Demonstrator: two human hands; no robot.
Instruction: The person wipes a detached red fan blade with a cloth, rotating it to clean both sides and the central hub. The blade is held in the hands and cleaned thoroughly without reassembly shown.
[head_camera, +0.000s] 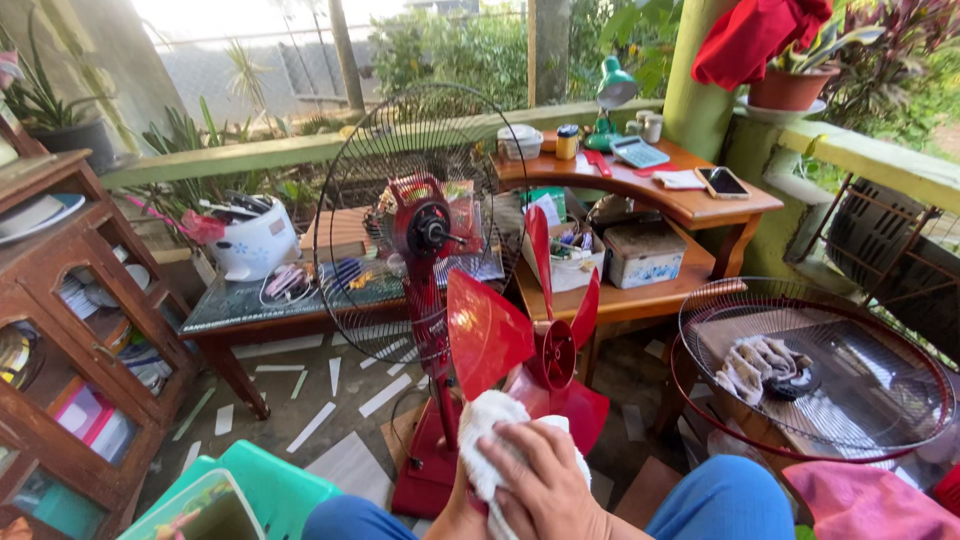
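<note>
The red fan blade (540, 345) sits low in the middle of the view, detached from its stand, with a white cloth (487, 425) pressed against its lower edge. One hand (545, 485), fingers curled and pressed together over the cloth, grips it from six o'clock; which hand it is cannot be told. At ten o'clock from the blade stands the red fan stand (428, 300) with its rear wire guard (365, 230). At three o'clock the front guard (810, 365) lies flat, a rag (755, 365) on it.
</note>
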